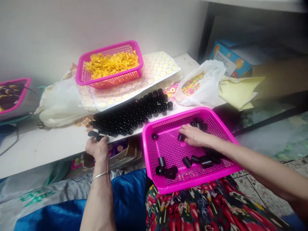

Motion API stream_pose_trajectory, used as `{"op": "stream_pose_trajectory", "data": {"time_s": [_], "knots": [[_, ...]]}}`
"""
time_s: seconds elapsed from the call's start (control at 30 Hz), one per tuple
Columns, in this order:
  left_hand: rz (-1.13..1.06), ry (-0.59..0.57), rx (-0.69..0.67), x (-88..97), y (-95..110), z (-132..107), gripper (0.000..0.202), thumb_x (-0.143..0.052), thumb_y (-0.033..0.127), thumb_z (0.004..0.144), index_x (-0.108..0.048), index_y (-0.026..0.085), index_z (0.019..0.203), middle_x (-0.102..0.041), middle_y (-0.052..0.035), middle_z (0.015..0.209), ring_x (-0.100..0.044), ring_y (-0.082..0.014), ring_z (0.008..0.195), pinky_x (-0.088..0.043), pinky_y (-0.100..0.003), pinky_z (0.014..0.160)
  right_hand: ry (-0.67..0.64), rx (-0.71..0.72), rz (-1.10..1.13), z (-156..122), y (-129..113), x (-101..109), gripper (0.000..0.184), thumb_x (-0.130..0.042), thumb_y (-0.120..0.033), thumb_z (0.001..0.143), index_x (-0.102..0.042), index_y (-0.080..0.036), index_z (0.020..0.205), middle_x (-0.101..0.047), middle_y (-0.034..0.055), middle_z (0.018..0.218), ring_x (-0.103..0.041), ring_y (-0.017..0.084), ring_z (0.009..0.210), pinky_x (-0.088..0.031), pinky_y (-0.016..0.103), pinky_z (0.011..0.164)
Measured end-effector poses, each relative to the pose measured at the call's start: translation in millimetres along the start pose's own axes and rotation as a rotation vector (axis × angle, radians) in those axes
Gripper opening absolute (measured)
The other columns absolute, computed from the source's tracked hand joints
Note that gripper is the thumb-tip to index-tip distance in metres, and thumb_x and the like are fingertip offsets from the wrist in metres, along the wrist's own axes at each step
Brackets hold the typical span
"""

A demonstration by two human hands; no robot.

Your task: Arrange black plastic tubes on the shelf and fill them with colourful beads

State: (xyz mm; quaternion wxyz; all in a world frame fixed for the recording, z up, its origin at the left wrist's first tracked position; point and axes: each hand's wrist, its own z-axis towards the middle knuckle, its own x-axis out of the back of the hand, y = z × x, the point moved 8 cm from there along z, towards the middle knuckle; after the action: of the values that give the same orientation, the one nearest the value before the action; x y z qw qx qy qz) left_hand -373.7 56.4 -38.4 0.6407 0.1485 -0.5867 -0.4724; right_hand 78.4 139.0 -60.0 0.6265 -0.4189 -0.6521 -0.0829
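Note:
My left hand (pixel 98 148) rests at the near edge of the white table (pixel 43 146), fingers curled around a small black cylinder at the front of a dense block of upright black cylinders (pixel 131 114). My right hand (pixel 193 135) lies palm down inside the pink mesh basket (pixel 168 184) on my lap, fingers closed over a black cylinder (pixel 181 137). Several more black cylinders (pixel 187 162) lie loose in that basket.
A second pink basket (pixel 83 73) of yellow rings sits at the back on a sheet of round stickers (pixel 156 69). A white bag of coloured beads (pixel 199 83), yellow paper (pixel 238 91) and a blue box (pixel 228 56) lie to the right. Another pink basket (pixel 14 96) stands far left.

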Motion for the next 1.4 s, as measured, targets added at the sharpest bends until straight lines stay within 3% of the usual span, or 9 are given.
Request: {"op": "stream_pose_trajectory", "data": {"time_s": [0.3, 0.43, 0.53, 0.6, 0.83, 0.97, 1.13, 1.23, 1.4], "knots": [[0.062, -0.049, -0.050, -0.5, 28, -20, 0.039, -0.068, 0.029, 0.058, -0.061, 0.009, 0.090, -0.052, 0.0024, 0.067, -0.047, -0.0130, 0.059, -0.042, -0.026, 0.060, 0.018, -0.020, 0.223, 19, -4, -7, 0.020, -0.053, -0.008, 0.075, -0.061, -0.009, 0.093, -0.059, 0.0163, 0.101, -0.055, 0.024, 0.092, -0.041, 0.038, 0.084], [0.141, 0.008, -0.467, 17.9, 95, -80, 0.023, -0.057, 0.032, 0.074, -0.061, 0.014, 0.089, -0.059, -0.0032, 0.078, -0.051, -0.0162, 0.065, -0.044, -0.030, 0.068, 0.140, -0.133, 0.788, 6, 2, 12, 0.020, -0.050, -0.028, 0.085, -0.058, -0.014, 0.097, -0.062, 0.0063, 0.088, -0.058, 0.016, 0.077, -0.045, 0.029, 0.068], [0.225, -0.538, -1.043, -22.8, 157, -174, 0.015, -0.046, 0.021, 0.082, -0.060, 0.016, 0.081, -0.060, -0.0050, 0.080, -0.055, -0.0162, 0.074, -0.043, -0.027, 0.069, 0.220, -0.245, 1.538, -6, 3, 7, 0.019, -0.063, -0.029, 0.077, -0.060, -0.018, 0.092, -0.061, 0.0005, 0.080, -0.056, 0.011, 0.067, -0.044, 0.024, 0.059], [0.451, -0.810, -1.261, -49.9, 169, -227, 0.018, -0.041, 0.011, 0.081, -0.059, 0.015, 0.081, -0.059, -0.0063, 0.079, -0.054, -0.0170, 0.071, -0.042, -0.027, 0.064, 0.227, -0.274, 1.817, -13, -3, 1, 0.023, -0.068, -0.025, 0.073, -0.061, -0.019, 0.095, -0.061, -0.0010, 0.079, -0.056, 0.010, 0.067, -0.046, 0.023, 0.060], [0.734, -1.011, -1.398, -100.3, 158, -262, 0.029, -0.035, -0.002, 0.077, -0.060, 0.006, 0.089, -0.059, -0.0167, 0.090, -0.055, -0.0281, 0.086, -0.042, -0.040, 0.071, 0.255, -0.214, 2.146, -36, -17, -8, 0.010, -0.067, -0.013, 0.075, -0.062, -0.016, 0.083, -0.063, 0.0008, 0.086, -0.061, 0.013, 0.085, -0.049, 0.036, 0.090], [0.491, -1.179, -1.260, -94.5, 168, -260, 0.019, -0.048, 0.005, 0.077, -0.063, 0.010, 0.087, -0.061, -0.0133, 0.092, -0.054, -0.0264, 0.090, -0.042, -0.042, 0.080, 0.362, -0.192, 2.147, -50, -17, -7, 0.016, -0.069, -0.013, 0.073, -0.061, -0.016, 0.086, -0.063, 0.0011, 0.086, -0.062, 0.014, 0.085, -0.049, 0.038, 0.089], [-0.373, -1.574, -0.394, -69.3, 186, -272, 0.024, -0.068, 0.023, 0.073, -0.065, 0.016, 0.096, -0.066, -0.0055, 0.092, -0.060, -0.0181, 0.086, -0.047, -0.033, 0.080, 0.581, -0.185, 2.008, -64, -16, 3, 0.026, -0.073, -0.016, 0.069, -0.061, -0.019, 0.091, -0.064, 0.0000, 0.087, -0.061, 0.011, 0.079, -0.049, 0.027, 0.077], [-0.597, -1.583, -0.033, -63.5, 181, -283, 0.030, -0.075, 0.020, 0.065, -0.067, 0.016, 0.094, -0.069, -0.0033, 0.088, -0.062, -0.0143, 0.079, -0.049, -0.029, 0.077, 0.713, -0.210, 1.894, -69, -14, 8, 0.030, -0.076, -0.015, 0.065, -0.061, -0.020, 0.091, -0.065, -0.0002, 0.089, -0.060, 0.010, 0.081, -0.047, 0.024, 0.078], [-0.689, -1.549, 0.111, -64.1, 177, -291, 0.031, -0.080, 0.014, 0.058, -0.071, 0.017, 0.088, -0.070, -0.0005, 0.079, -0.062, -0.0107, 0.072, -0.050, -0.024, 0.073, 0.773, -0.190, 1.785, -71, -13, 7, 0.032, -0.077, -0.016, 0.065, -0.062, -0.021, 0.093, -0.065, 0.0003, 0.093, -0.060, 0.012, 0.086, -0.048, 0.026, 0.080]]}}
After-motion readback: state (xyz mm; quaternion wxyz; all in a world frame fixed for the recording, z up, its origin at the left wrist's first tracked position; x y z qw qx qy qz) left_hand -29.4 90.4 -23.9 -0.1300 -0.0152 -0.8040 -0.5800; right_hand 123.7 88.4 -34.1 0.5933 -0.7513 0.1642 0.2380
